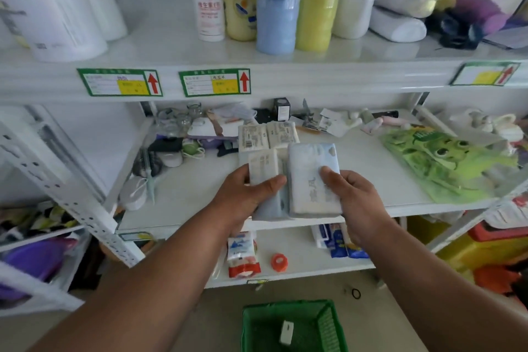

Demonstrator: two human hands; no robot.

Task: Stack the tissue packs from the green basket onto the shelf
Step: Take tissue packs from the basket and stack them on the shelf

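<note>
Before you stands the white metal shelf unit, and you hold your load over the front edge of its middle board. That board has bare white room on both sides of your hands, running back towards the clutter along its rear edge; a flat green printed plastic bag fills its right end. On the floor below, near the bottom of the view, sits the green plastic mesh basket with one small white pack left lying in it. The larger pale blue-and-white soft tissue pack is in your right hand, thumb curled over its top face and fingers under its right edge. Just left of it, touching, the narrower cream tissue pack is clamped by your left hand, thumb across its lower part, with a bluish wrapper showing beneath it. Both packs lie flat and lengthways, pointing to the back. Just behind them, two cream printed tissue packs rest side by side on the board, close to the far ends of those you hold.
</note>
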